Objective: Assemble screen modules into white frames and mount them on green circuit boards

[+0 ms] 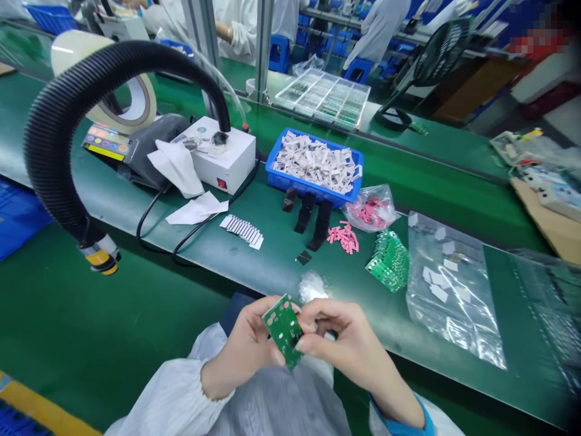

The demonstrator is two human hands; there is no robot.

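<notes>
My left hand [247, 339] grips a small green circuit board [282, 327] by its left side, thumb in front and fingers behind. The board is tilted, held over my lap at the bench's near edge. My right hand [340, 336] is closed at the board's right edge, its thumb and forefinger pinching there. A small dark spot shows on the board by the right thumb; I cannot make out what it is. Just beyond the hands lies a heap of small clear pieces [313, 287]. Stacked green circuit boards [388, 261] and pink strips [344, 237] lie farther right.
Behind stands a blue bin [272, 172] of white parts, with black strips [321, 224] before it. White-topped pieces [242, 231] lie in a row. A black hose [34, 142] arches at left near a white box [236, 160]. A clear bag [454, 315] lies right. Co-workers sit beyond.
</notes>
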